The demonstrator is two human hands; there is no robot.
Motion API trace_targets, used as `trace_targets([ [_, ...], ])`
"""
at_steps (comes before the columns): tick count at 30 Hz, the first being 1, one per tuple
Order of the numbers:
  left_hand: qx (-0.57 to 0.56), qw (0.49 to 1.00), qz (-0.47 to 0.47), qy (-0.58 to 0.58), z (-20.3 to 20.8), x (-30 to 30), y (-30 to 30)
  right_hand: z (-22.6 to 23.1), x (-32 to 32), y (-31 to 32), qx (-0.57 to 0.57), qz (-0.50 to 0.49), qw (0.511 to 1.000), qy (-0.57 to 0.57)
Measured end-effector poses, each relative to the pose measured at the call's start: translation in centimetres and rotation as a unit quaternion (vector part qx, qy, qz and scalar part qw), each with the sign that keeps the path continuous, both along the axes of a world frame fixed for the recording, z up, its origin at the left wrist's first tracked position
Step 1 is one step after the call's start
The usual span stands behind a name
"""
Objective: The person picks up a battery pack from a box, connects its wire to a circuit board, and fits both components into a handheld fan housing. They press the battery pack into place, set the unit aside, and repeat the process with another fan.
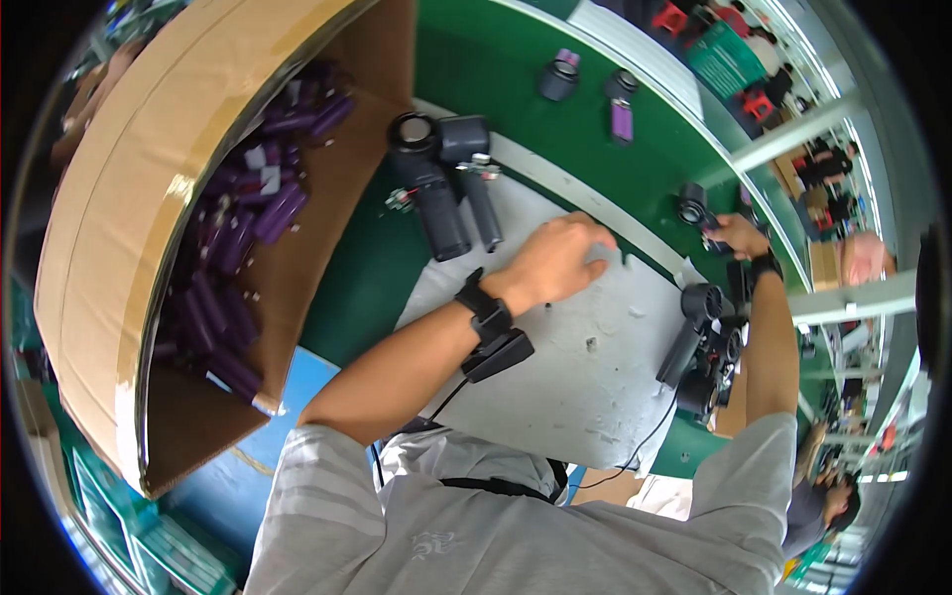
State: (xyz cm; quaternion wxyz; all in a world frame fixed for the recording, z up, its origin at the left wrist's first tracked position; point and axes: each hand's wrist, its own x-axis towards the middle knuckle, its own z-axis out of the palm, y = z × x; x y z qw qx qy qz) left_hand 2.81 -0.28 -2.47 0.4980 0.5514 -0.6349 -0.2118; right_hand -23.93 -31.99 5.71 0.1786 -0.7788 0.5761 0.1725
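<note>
My left hand point(560, 260) hovers over a pale grey work mat point(555, 367), thumb and fingers apart with nothing between them. At the far right my right hand point(742, 236) closes on a dark handheld fan point(693, 205) with a round head; its lower part is partly hidden by the fingers. Beyond the left hand, a dark fan body point(431, 188) and a second one point(474, 149) lie side by side, with small metal-coloured parts and wires at their sides. Below the right hand, several more dark fans point(682, 342) are bunched at the mat's right edge.
A large cardboard box point(347, 178) on the left holds many purple battery cells point(283, 211). At the back of the green table point(466, 50) stand a dark fan head point(560, 79) and another with a purple cell point(622, 121). A black cable point(654, 431) crosses the mat's right side.
</note>
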Motion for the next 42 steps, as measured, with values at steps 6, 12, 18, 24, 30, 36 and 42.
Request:
trace_targets([
  [6,0.003,1.0,-0.014,-0.025,-0.4,-0.9,-0.8,0.1,-4.4,-3.6,-0.185,0.199,0.959,-0.08],
  [12,0.033,0.998,-0.045,0.02,0.5,-1.1,-0.5,3.0,0.8,4.5,0.031,-0.018,0.952,-0.305],
  [18,0.132,0.979,-0.074,0.133,3.5,-1.0,1.1,-0.8,4.9,25.3,0.21,-0.134,0.882,-0.401],
  [24,0.061,0.989,-0.131,-0.024,0.5,-1.4,-0.4,6.8,10.6,28.9,0.267,0.249,0.927,-0.087],
  [30,-0.034,0.993,-0.109,-0.006,-2.7,-3.3,-2.4,9.1,23.7,33.2,0.215,0.426,0.84,-0.258],
  [36,-0.185,0.981,-0.061,0.019,-5.8,-7.6,-4.9,0.3,35.7,36.4,-0.003,0.649,0.688,-0.324],
  [42,-0.235,0.972,-0.001,0.024,-8.1,-6.0,-3.3,-2.9,39.1,36.5,-0.123,0.69,0.639,-0.317],
])
